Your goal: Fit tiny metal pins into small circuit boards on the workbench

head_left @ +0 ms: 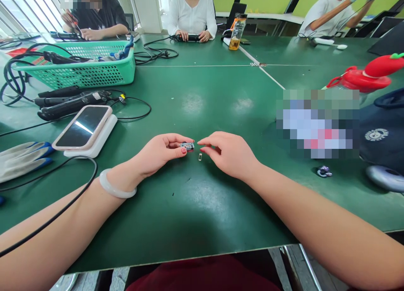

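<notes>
My left hand (160,153) is closed, pinching a small dark rectangular piece with pale markings (188,146) between thumb and fingers. It looks like a little circuit board, but its exact kind is too small to tell. Just to the right, my right hand (229,153) has its thumb and index fingertips apart, and nothing shows between them. Below those fingertips a tiny rectangular piece with a light rim (200,157) lies on the green table (202,223). My left wrist wears a pale bangle (115,188).
Left: a phone (82,127) on a white box, gloves (23,158), black hair-straightener-like tools (74,102), a green basket (85,74) and a cable crossing my forearm. Right: a small shiny dark item (324,171) and a dark bag (381,127). A bottle (237,32) and several people are across the table.
</notes>
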Demonstrator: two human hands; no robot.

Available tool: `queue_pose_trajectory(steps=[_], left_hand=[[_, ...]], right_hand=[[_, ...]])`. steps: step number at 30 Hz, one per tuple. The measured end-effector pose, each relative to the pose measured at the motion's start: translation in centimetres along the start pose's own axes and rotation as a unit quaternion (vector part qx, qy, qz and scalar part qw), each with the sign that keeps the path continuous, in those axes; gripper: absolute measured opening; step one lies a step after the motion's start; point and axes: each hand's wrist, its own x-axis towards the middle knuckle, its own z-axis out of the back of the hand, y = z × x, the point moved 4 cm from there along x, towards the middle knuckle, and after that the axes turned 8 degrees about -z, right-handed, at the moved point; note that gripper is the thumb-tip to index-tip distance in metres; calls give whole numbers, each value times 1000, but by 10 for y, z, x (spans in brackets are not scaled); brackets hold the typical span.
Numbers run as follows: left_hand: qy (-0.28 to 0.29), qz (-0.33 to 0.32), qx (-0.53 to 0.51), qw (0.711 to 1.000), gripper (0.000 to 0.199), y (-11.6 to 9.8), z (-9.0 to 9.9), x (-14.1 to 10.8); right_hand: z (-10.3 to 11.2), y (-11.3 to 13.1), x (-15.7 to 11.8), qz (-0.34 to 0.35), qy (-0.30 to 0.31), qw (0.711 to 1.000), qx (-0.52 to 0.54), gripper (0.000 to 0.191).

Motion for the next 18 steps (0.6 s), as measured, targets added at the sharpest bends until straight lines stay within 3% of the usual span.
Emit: queue_pose_trajectory(steps=[3, 5, 11, 18], left_hand=[[16, 10, 28, 999, 35, 0, -1, 0], [27, 15, 44, 999, 35, -1, -3, 0], [39, 15, 86, 995, 37, -3, -4, -1], [35, 15, 101, 994, 36, -5, -4, -1]], right_hand=[[-9, -7, 2, -53, 87, 995, -24, 22], [-14, -7, 2, -67, 111, 991, -38, 28], [-20, -5, 3, -77, 126, 987, -69, 15], [-19, -8, 5, -68, 139, 987, -48, 15]])
